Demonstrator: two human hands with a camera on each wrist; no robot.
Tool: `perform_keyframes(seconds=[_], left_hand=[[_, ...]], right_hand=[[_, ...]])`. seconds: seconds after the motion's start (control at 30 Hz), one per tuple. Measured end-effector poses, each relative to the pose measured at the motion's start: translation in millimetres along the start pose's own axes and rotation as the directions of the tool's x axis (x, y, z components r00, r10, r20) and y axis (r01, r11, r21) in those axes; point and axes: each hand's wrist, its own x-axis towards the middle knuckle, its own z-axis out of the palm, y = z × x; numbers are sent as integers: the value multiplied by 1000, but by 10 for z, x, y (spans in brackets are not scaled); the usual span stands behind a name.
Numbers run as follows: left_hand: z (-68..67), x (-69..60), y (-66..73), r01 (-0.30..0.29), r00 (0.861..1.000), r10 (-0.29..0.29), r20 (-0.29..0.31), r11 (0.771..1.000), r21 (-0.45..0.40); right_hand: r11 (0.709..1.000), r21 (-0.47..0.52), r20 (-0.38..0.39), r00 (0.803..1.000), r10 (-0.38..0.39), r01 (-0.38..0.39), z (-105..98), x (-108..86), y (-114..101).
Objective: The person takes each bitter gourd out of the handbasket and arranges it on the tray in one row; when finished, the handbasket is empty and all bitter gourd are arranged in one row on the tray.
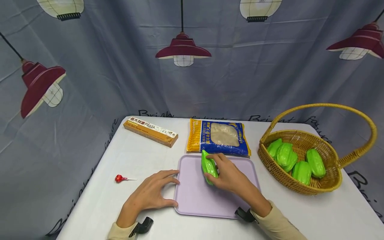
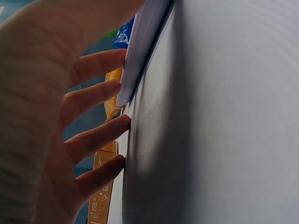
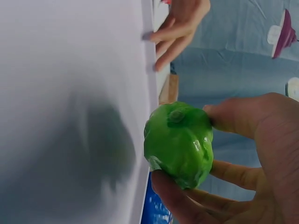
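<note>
In the head view my right hand [image 1: 226, 173] holds a glossy green star fruit [image 1: 209, 166] over the lilac tray [image 1: 207, 200], thumb on one side and fingers on the other. The right wrist view shows the same ridged star fruit [image 3: 177, 144] end-on, its stem nub visible, apart from the tray surface where a shadow falls. My left hand [image 1: 154, 191] is at the tray's left edge, fingers spread, with some fingertips and the thumb touching the rim. From the left wrist, the tray edge [image 2: 140, 51] shows beside the fingers.
A wicker basket [image 1: 327, 185] with a tall handle holds several green star fruits [image 1: 315, 163] at the right. Behind the tray lies a blue and yellow pasta bag [image 1: 223, 135]. A pasta box [image 1: 150, 131] lies back left, and a red lollipop [image 1: 119, 178] is left of my left hand.
</note>
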Motion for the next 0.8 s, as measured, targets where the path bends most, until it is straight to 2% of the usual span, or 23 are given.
perform_keyframes(seconds=[0.5, 0.8], left_hand=[[12, -28, -12, -2, 1000, 2, -1, 999, -49], [10, -44, -10, 18, 1000, -17, 7, 997, -79]], right_hand=[[999, -4, 133, 990, 53, -53, 235, 198, -190], [994, 104, 157, 987, 23, -40, 332, 298, -194]])
